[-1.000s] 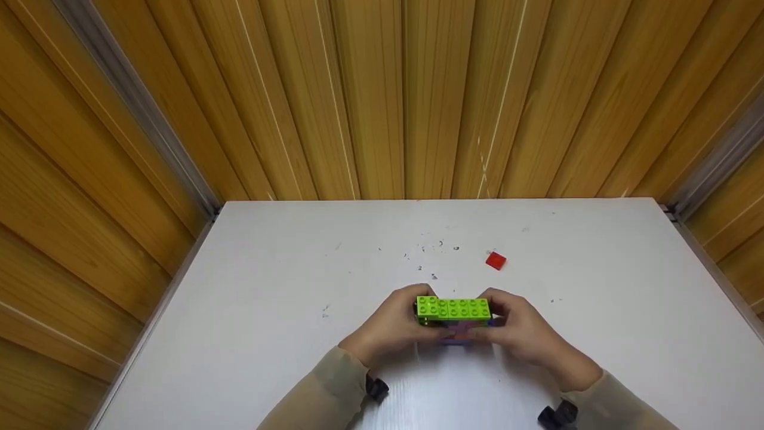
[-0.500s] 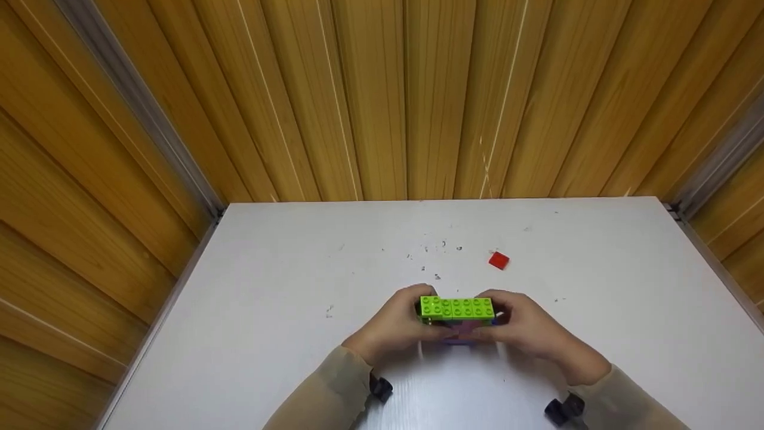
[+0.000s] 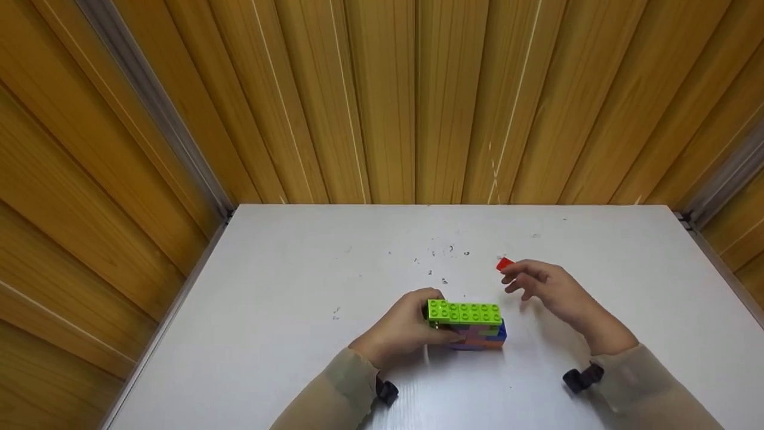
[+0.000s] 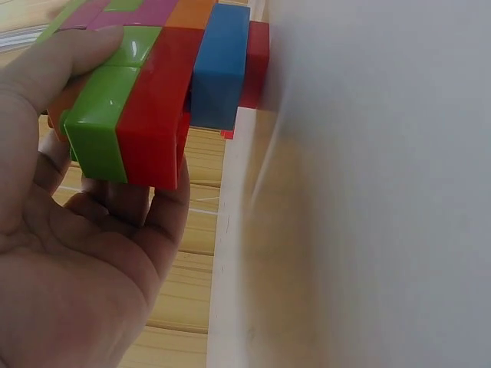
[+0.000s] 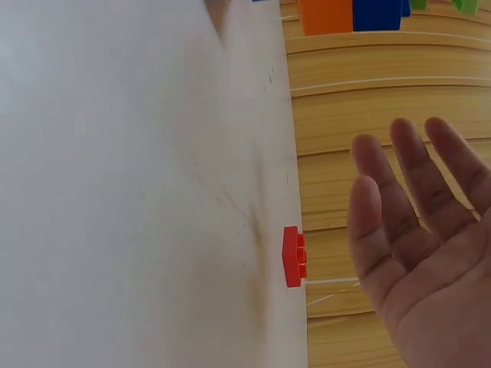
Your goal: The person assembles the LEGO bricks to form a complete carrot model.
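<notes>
A block of joined toy bricks [image 3: 471, 313], lime green and studded on top with pink, blue, orange and red below, stands near the front middle of the table. My left hand [image 3: 412, 325] grips its left end, thumb on the near side and fingers behind; in the left wrist view the hand [image 4: 84, 230] curls round green and red bricks [image 4: 153, 100]. My right hand [image 3: 558, 292] is off the block, fingers apart and loosely bent, holding nothing. Just beyond its fingertips lies a small red brick [image 3: 504, 263], partly covered in the head view; the right wrist view shows this red brick [image 5: 292, 257] whole.
The white table [image 3: 298, 269] carries small dark marks around its middle. Behind it rises a wood-patterned panel wall [image 3: 382, 101], with another panel wall [image 3: 89, 209] along the left side. A black wrist device [image 3: 576, 380] sits under the right sleeve.
My right hand has let go of the block's right end and moved up and right to the small red brick. My left hand still grips the block; the view has shifted slightly.
</notes>
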Action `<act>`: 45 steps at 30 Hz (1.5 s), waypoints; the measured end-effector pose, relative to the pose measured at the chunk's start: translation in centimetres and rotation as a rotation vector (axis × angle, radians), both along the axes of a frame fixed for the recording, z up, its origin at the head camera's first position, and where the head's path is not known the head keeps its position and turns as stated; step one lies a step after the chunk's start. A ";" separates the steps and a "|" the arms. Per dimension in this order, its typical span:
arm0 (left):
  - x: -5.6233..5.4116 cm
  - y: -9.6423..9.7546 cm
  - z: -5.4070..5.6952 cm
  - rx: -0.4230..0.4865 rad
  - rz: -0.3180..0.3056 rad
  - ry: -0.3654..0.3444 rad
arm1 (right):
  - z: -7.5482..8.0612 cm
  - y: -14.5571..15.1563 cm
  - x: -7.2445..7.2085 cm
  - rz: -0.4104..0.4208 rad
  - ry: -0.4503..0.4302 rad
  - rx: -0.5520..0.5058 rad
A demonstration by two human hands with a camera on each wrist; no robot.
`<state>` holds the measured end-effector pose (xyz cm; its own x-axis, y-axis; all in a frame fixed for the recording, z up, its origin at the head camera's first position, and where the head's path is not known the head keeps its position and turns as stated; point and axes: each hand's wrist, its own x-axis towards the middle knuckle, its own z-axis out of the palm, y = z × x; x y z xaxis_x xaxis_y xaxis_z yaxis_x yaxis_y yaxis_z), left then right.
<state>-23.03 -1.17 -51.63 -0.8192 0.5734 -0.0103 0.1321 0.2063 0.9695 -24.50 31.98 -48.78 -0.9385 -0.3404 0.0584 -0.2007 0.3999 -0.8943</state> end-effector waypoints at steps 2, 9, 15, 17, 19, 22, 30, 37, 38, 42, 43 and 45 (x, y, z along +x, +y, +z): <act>0.0 0.0 0.0 -0.004 0.002 0.001 | 0.2 -0.1 -0.9 -0.116 -0.052 0.060; 0.0 0.1 0.2 -0.020 0.006 0.006 | -0.6 0.6 -4.2 -0.279 -0.130 0.241; 0.0 0.0 0.2 -0.013 0.004 -0.008 | -0.9 1.1 -6.0 -0.290 -0.165 0.284; 0.1 -0.1 0.1 -0.005 0.003 -0.016 | -1.0 1.0 -6.3 -0.288 -0.194 0.281; 0.1 -0.1 0.1 0.009 -0.001 -0.025 | -1.1 0.9 -6.6 -0.285 -0.214 0.285; 0.0 -0.1 0.0 0.012 -0.003 -0.020 | -1.2 0.5 -6.8 -0.280 -0.231 0.312; -0.1 0.0 -0.2 0.006 -0.005 0.009 | -1.5 0.0 -6.7 -0.260 -0.221 0.352; -0.1 0.0 -0.2 0.011 -0.006 0.000 | -1.5 -0.1 -6.6 -0.247 -0.224 0.360; -0.2 0.0 -0.2 0.009 -0.007 0.001 | -1.5 0.0 -6.6 -0.248 -0.224 0.356; -0.2 0.0 -0.1 -0.004 -0.006 0.007 | -1.4 0.6 -6.4 -0.264 -0.221 0.340; -0.1 0.0 -0.1 -0.006 -0.005 0.005 | -1.3 0.7 -6.3 -0.268 -0.222 0.335; -0.1 -0.1 0.0 -0.011 -0.001 0.001 | -1.2 1.1 -6.2 -0.277 -0.214 0.338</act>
<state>-23.12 -1.24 -51.63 -0.8188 0.5739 -0.0161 0.1332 0.2172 0.9670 -30.73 33.05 -49.99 -0.9753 -0.0425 -0.2166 0.1288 0.6873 -0.7149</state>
